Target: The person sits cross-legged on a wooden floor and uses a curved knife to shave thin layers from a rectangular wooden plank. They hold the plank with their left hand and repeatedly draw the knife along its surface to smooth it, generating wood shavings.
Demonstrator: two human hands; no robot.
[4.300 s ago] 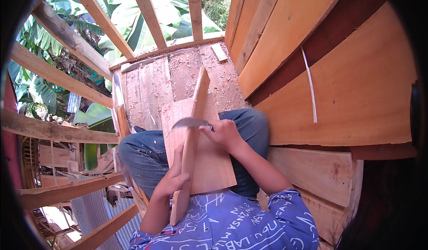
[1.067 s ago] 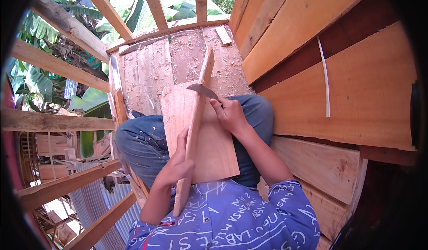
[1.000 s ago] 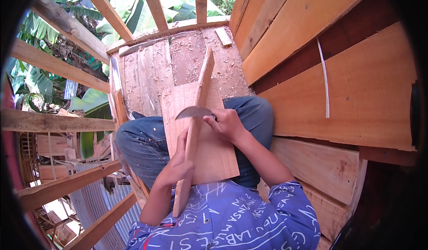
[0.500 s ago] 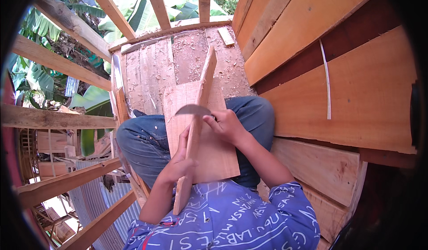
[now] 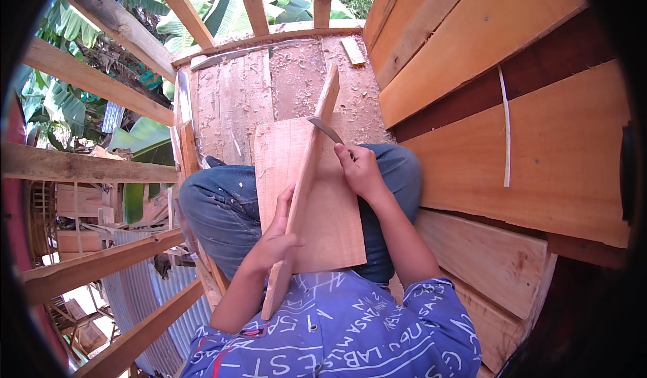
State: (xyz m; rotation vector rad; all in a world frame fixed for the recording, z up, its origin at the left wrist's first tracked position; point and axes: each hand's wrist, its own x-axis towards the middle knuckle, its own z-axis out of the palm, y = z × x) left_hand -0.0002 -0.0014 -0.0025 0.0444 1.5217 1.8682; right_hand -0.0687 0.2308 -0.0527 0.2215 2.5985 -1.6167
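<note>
A long narrow wooden board (image 5: 310,169) stands on edge, slanting away from my chest. My left hand (image 5: 277,242) grips its near part, fingers on the left face and thumb over the edge. My right hand (image 5: 361,170) is closed round the handle of a knife with a curved dark blade (image 5: 325,129). The blade lies across the board's upper edge, toward its far end. Most of the handle is hidden in my fist. Under the board, a wide flat wooden panel (image 5: 337,230) rests across my lap.
Curled wood shavings lie over the plank floor (image 5: 232,102) ahead, with a small wood offcut (image 5: 352,51) near the far edge. Wooden rails (image 5: 101,163) run along the left. A plank wall (image 5: 526,142) with a thin pale strip (image 5: 505,129) rises at the right.
My right hand and the knife have moved farther along the board, away from my body. The blade now points up-left across the edge. My left hand keeps its grip on the board.
</note>
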